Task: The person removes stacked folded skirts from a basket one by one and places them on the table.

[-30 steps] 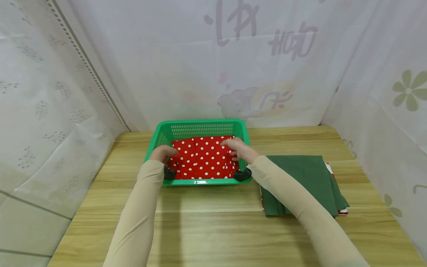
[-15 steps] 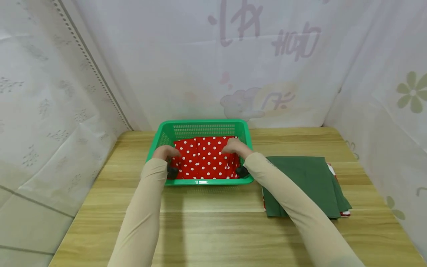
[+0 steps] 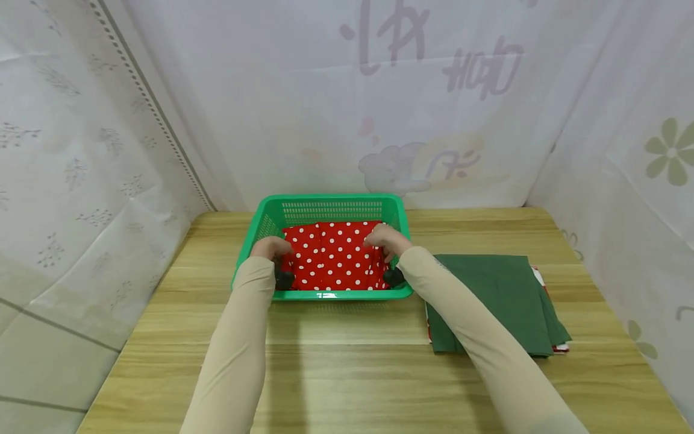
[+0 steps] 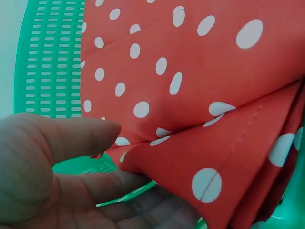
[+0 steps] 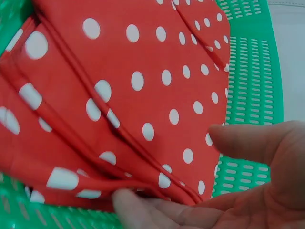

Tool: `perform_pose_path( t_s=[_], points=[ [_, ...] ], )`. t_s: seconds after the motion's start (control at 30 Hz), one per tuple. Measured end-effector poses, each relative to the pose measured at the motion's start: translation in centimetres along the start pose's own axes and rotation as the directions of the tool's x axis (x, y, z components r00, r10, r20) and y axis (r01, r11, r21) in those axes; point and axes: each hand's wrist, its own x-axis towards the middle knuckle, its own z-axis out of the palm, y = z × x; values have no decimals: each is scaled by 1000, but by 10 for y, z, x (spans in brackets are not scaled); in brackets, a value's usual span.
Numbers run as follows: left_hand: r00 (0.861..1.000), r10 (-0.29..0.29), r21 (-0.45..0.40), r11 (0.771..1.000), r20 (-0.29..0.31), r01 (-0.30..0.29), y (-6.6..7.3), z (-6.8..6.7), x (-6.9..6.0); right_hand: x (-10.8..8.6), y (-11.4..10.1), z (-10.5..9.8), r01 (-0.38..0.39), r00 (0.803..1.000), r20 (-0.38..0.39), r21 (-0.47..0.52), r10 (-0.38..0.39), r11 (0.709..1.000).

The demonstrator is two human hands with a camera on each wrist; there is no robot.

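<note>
A folded red cloth with white polka dots (image 3: 338, 256) lies in a green plastic basket (image 3: 336, 295). My left hand (image 3: 271, 247) is at the cloth's left end. In the left wrist view, its thumb (image 4: 88, 136) extends over the cloth's edge while the fingers (image 4: 114, 186) reach beneath a fold, spread apart from the thumb. My right hand (image 3: 387, 238) is at the right end. The right wrist view shows its thumb (image 5: 248, 140) above the cloth and its fingers (image 5: 167, 212) along the lower folded edge. Some fingertips are hidden under the cloth.
A stack of folded cloths, with a dark green cloth (image 3: 499, 301) on top, lies on the wooden table (image 3: 347, 386) right of the basket, partly under my right forearm. Red-and-white fabric shows beneath it. Patterned white curtains (image 3: 303, 108) hang behind and at both sides.
Both hands have settled closer around the cloth's ends; the right hand's fingers have lowered. The head view has shifted slightly. Basket and green cloth stay in place.
</note>
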Motion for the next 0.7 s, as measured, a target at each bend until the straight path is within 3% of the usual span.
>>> perform_pose_path(
  t_s=[0.27,0.5,0.7],
  points=[
    [1000,5,-50,999,-24,-6,-8,-1,3,5,-7,6,47,998,-32,-91,-50,995],
    [999,-25,-200,979,19,28,-12,-2,8,7,-1,6,0,998,-61,48,3,999],
    [1000,-27,-218,975,10,29,-14,-4,11,4,2,2,-21,999,-38,170,28,985]
  ],
)
